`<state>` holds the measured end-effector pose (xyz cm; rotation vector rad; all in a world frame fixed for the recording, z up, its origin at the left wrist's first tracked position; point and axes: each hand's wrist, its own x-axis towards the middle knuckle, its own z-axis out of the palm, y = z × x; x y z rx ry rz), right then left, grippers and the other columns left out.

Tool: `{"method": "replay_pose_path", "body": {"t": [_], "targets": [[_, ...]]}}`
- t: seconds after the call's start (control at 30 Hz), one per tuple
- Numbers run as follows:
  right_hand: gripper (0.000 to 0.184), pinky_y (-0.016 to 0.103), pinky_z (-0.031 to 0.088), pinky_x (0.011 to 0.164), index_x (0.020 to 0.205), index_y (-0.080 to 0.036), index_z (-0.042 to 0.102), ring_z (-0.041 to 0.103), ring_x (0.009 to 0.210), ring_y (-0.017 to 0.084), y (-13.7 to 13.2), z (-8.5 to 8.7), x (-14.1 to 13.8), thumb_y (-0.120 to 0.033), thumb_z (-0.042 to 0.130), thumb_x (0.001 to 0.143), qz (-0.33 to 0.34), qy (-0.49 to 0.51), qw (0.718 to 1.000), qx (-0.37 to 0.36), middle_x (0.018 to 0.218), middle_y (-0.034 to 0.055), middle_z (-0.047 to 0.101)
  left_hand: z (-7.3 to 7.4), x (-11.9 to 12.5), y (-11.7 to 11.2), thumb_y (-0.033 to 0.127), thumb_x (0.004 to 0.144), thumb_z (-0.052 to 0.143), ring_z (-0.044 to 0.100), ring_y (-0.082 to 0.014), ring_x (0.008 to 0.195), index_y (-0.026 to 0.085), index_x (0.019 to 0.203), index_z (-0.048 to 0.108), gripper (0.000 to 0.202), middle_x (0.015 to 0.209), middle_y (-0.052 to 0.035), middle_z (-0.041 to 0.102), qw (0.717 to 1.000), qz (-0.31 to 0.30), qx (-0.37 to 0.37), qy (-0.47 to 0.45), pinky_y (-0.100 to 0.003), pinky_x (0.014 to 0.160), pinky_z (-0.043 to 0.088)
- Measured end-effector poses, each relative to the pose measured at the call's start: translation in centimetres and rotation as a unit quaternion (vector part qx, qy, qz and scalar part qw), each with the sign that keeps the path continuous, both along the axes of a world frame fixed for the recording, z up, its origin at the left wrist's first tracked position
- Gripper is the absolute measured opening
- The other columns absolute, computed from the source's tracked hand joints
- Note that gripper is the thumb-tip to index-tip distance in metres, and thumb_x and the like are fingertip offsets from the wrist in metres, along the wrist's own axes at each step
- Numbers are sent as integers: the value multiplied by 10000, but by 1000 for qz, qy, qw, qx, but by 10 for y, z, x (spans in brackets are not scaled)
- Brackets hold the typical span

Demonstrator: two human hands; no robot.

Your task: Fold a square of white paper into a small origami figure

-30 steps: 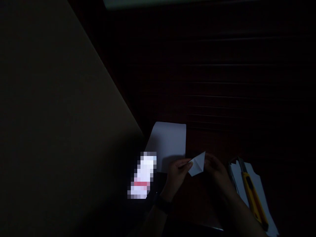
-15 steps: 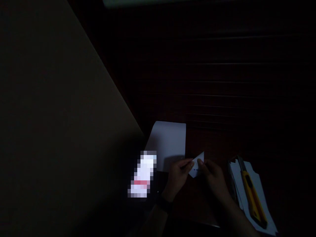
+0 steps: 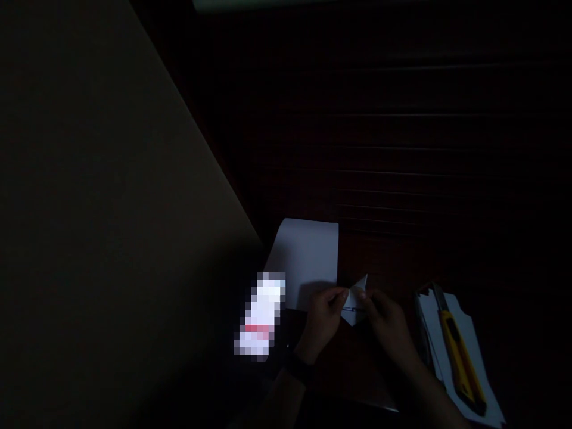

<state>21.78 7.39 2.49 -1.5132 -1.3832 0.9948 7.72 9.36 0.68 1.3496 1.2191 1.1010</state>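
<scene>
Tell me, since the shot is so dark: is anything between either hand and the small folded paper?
Nothing visible does. The left hand pinches the paper at its left side, the right hand at its right. The sheet lies beyond the left hand, the knife off to the right.

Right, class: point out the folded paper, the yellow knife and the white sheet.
folded paper (image 3: 356, 300), head view, its middle.
yellow knife (image 3: 460, 357), head view, its handle.
white sheet (image 3: 310, 256), head view, its bare middle.
</scene>
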Motion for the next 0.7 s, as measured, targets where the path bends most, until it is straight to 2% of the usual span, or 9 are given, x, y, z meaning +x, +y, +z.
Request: {"method": "replay_pose_path", "body": {"t": [0.1, 0.2, 0.3, 0.4, 0.47, 0.57, 0.63, 0.7], "targets": [[365, 321, 442, 731, 1013, -195, 645, 584, 851, 246, 0, 4, -1, -440, 412, 876, 4, 53, 999, -7, 986, 83, 659, -2, -1, 1, 347, 816, 525, 615, -200, 770, 159, 887, 691, 260, 844, -69, 692, 1000, 1, -15, -24, -276, 682, 467], [344, 338, 429, 806, 997, -208, 658, 577, 926, 250, 1, 4, -1, -425, 420, 877, 5, 85, 996, -1, 1065, 73, 639, -3, -1, 1, 313, 814, 534, 622, -211, 830, 148, 932, 679, 249, 902, -83, 688, 996, -37, -32, -73, -287, 729, 476], [281, 354, 405, 861, 937, -221, 682, 570, 958, 250, 2, 1, 1, -401, 486, 848, 13, 73, 997, 14, 1101, 66, 626, -4, -1, 1, 255, 797, 557, 623, -213, 881, 151, 1013, 648, 256, 979, -95, 675, 991, -60, -46, -114, -292, 761, 481], [236, 375, 386, 893, 918, -237, 690, 558, 1000, 259, 3, -3, 1, -390, 545, 810, 14, 44, 998, 32, 1088, 65, 633, -6, 0, 2, 210, 771, 583, 626, -206, 882, 167, 1037, 628, 273, 987, -91, 670, 990, -41, -43, -128, -291, 766, 482], [228, 387, 387, 895, 914, -247, 693, 559, 1005, 262, 4, -6, 2, -392, 576, 782, 13, 27, 999, 44, 1069, 63, 642, -6, 0, 1, 225, 777, 575, 619, -211, 902, 169, 1001, 647, 242, 983, -91, 668, 990, -35, -49, -131, -304, 792, 474], [231, 399, 385, 904, 920, -250, 700, 555, 1019, 263, 4, -8, 2, -387, 593, 768, 8, 10, 999, 53, 1088, 66, 637, -1, -2, -1, 271, 806, 529, 595, -239, 964, 170, 1004, 661, 258, 1042, -99, 652, 979, -42, -105, -167, -338, 811, 474], [246, 400, 388, 905, 951, -248, 696, 552, 1026, 261, 4, -7, 2, -384, 568, 790, 7, 12, 999, 48, 1108, 70, 628, 3, -4, -3, 251, 805, 518, 579, -254, 1004, 176, 1077, 634, 304, 1109, -98, 628, 965, -69, -136, -211, -357, 818, 475], [261, 400, 400, 895, 983, -249, 688, 557, 1018, 262, 3, -5, 2, -382, 547, 808, 11, 15, 999, 42, 1098, 70, 633, 6, -4, -5, 199, 765, 567, 566, -257, 1033, 191, 1130, 606, 367, 1160, -85, 606, 961, -102, -124, -226, -362, 857, 458]]}}
